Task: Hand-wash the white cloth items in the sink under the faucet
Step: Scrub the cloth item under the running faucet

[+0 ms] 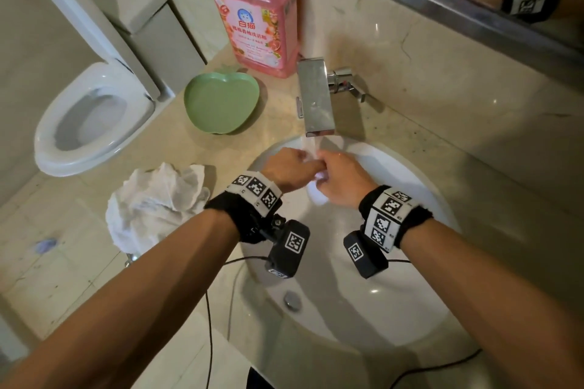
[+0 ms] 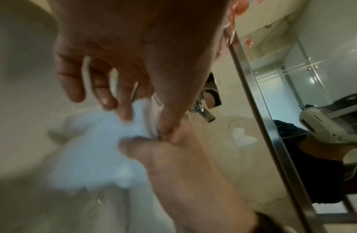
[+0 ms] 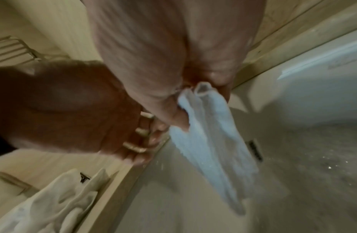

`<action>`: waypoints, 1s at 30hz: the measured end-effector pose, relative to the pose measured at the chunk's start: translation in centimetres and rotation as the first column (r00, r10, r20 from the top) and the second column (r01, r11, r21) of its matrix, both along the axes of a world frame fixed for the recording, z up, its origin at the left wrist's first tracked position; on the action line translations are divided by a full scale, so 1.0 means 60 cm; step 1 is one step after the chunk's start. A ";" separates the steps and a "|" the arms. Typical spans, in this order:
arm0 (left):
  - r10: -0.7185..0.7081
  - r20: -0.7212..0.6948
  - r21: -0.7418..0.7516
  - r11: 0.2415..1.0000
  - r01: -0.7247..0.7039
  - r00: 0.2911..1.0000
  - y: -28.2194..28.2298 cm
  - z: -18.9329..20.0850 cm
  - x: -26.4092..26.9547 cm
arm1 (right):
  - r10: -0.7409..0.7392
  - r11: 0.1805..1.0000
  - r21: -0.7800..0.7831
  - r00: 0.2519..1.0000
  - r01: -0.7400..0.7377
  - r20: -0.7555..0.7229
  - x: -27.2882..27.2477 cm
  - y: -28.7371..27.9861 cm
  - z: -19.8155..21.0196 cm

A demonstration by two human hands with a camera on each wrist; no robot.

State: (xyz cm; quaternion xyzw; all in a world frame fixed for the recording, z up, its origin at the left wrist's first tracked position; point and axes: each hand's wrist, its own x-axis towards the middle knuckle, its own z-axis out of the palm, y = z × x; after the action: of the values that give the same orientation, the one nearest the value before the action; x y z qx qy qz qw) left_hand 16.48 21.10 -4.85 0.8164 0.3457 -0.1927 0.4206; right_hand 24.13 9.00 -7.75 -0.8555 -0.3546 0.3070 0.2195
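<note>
Head view, taking the sink (image 1: 410,186) as the landmark: far to its left stands a toilet (image 1: 91,123), its tank cut off by the frame edge. Just left of the sink rim, on the counter, a crumpled pile of white cloths (image 1: 151,202) lies partly hidden behind the left forearm. Behind the sink to the left sit a green apple-shaped dish (image 1: 221,104) and a pink detergent bottle (image 1: 256,19), its top out of frame. Over the back of the basin, under the running faucet (image 1: 316,98), the left hand (image 1: 289,169) and right hand (image 1: 339,178) meet, both pinching one small white cloth (image 1: 319,178) that the knuckles mostly cover. Both wrist views are blurred, yet each shows fingers curled around the cloth (image 2: 97,141) (image 3: 209,135), which hangs down into the basin.
</note>
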 end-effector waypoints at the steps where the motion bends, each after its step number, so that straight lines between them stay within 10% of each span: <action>1: -0.027 -0.035 -0.005 1.000 0.027 0.999 0.010 0.002 -0.003 | -0.008 1.000 -0.015 1.000 0.007 -0.021 0.005 -0.003 0.001; 5: 0.036 0.081 -0.109 0.994 -0.027 0.996 0.050 0.004 -0.017 | -0.016 0.998 0.053 0.998 0.020 -0.065 0.027 -0.016 0.015; 10: -0.484 0.045 0.252 0.852 0.459 0.874 0.055 -0.002 -0.006 | 0.028 0.988 0.156 0.996 -0.015 -0.082 0.034 -0.021 0.043; 18: -0.161 0.102 0.323 0.939 0.120 0.982 0.037 0.017 0.017 | -0.030 0.999 -0.006 0.990 0.032 0.135 0.051 -0.030 0.043; 23: 0.257 0.134 -0.114 0.963 -0.243 0.957 0.028 0.010 0.023 | -0.171 0.983 0.040 0.974 0.178 -0.146 0.013 0.012 0.030; 30: 0.132 0.174 -0.254 0.964 -0.085 0.976 0.036 0.000 -0.001 | -0.211 0.967 0.094 0.954 0.235 -0.214 0.030 0.036 0.019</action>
State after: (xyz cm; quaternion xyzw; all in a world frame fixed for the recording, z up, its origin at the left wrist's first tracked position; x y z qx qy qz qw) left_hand 16.44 23.27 -4.85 0.7525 0.3223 -0.1318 0.5590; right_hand 25.90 11.18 -6.59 -0.8398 -0.2494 0.3438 0.3380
